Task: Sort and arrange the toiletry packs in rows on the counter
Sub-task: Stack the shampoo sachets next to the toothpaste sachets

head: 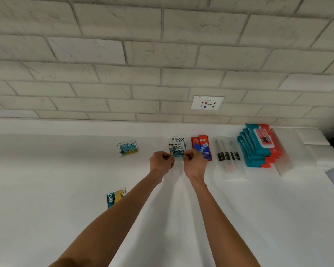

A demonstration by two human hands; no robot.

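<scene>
A Cream Silk sachet point(176, 148) lies on top of another one at the back of the white counter point(66, 170). My left hand point(161, 160) pinches its lower left corner and my right hand point(194, 162) pinches its lower right corner. To the right stand red Colgate sachets point(201, 146), clear toothbrush packs point(228, 157) and a stack of teal and red wipe packs point(258, 147). A loose teal and yellow sachet point(127, 148) lies to the left. Another teal sachet point(114, 197) lies nearer, partly hidden by my left forearm.
A brick-tiled wall rises behind the counter, with a white power socket point(207, 102) above the sachets. A raised white ledge point(314, 145) sits at the far right, past the wipe packs.
</scene>
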